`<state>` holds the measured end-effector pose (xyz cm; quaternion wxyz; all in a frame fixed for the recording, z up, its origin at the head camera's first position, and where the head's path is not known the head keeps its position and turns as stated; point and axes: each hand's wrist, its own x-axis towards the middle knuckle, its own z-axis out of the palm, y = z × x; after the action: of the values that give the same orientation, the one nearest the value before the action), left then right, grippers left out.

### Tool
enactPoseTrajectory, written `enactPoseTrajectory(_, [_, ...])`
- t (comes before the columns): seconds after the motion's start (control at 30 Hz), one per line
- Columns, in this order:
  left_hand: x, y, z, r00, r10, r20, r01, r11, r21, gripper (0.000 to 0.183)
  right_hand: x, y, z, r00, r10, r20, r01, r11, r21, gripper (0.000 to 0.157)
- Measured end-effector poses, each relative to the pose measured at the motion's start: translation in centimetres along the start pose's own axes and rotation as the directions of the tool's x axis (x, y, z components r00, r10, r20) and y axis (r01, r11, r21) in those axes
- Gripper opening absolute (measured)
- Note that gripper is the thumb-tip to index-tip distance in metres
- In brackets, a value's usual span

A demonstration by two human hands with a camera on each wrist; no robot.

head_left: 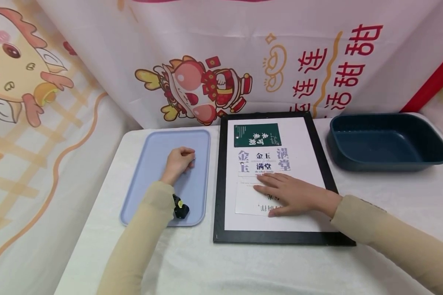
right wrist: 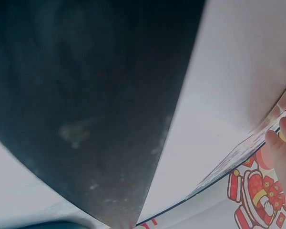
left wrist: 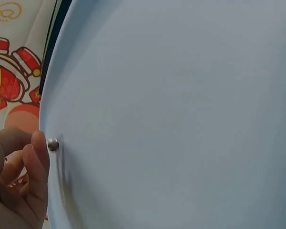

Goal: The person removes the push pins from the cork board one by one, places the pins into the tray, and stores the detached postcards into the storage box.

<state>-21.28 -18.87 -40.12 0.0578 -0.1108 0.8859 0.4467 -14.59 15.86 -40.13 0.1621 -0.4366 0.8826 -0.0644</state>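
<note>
My left hand point(head_left: 179, 162) is above the light blue tray point(head_left: 155, 168) with its fingers curled and thumb and fingertips together. A small shiny silver ball point(left wrist: 53, 144) shows right at those fingertips in the left wrist view, pinched at their ends. My right hand point(head_left: 289, 193) lies with fingers spread over a white printed card point(head_left: 247, 200) on the black-framed white board point(head_left: 218, 205), partly covering it. Above that card on the board are another white card with large characters point(head_left: 263, 161) and a dark green card point(head_left: 258, 135), each with a small silver dot near its left edge.
A small black object with a yellow part point(head_left: 181, 208) lies on the tray beside my left sleeve. A dark blue basin point(head_left: 387, 143) stands right of the board. A printed cloth point(head_left: 214, 37) hangs behind the white-covered table point(head_left: 192, 262).
</note>
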Motion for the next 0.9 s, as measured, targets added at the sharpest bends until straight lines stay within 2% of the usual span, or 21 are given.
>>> enactPoseTrajectory(0.13, [-0.2,1.3,0.8,0.996,0.062,-0.066,-0.060,0.998,0.024,0.028,-0.2,-0.2,-0.1,1.000,0.010,-0.020,-0.009,1.000,0.004,0.081])
enactPoseTrajectory(0.3, [-0.7,3.2,2.4,0.985,0.157,-0.074,-0.151,0.985,0.081,0.029,-0.3,-0.2,-0.2,0.999,0.023,-0.038,-0.023,1.000,0.008,0.079])
enactPoseTrajectory(0.47, [-1.3,4.4,4.2,0.978,0.208,-0.019,-0.204,0.970,0.130,0.029,-0.4,-0.1,-0.3,0.998,0.034,-0.044,-0.033,0.999,0.009,0.078])
enactPoseTrajectory(0.63, [-1.9,5.3,5.5,0.974,0.218,0.066,-0.227,0.957,0.179,0.031,-0.6,0.1,-0.4,0.998,0.027,-0.065,-0.027,1.000,0.001,0.079])
enactPoseTrajectory(0.77, [-2.0,5.6,6.0,0.966,0.222,0.130,-0.247,0.942,0.227,0.034,-0.9,0.1,-0.3,0.994,0.013,-0.106,-0.016,1.000,-0.021,0.079])
enactPoseTrajectory(0.9, [-2.2,5.6,5.9,0.965,0.193,0.178,-0.239,0.927,0.288,0.041,-0.8,0.0,-0.3,0.991,0.010,-0.130,-0.016,0.999,-0.040,0.080])
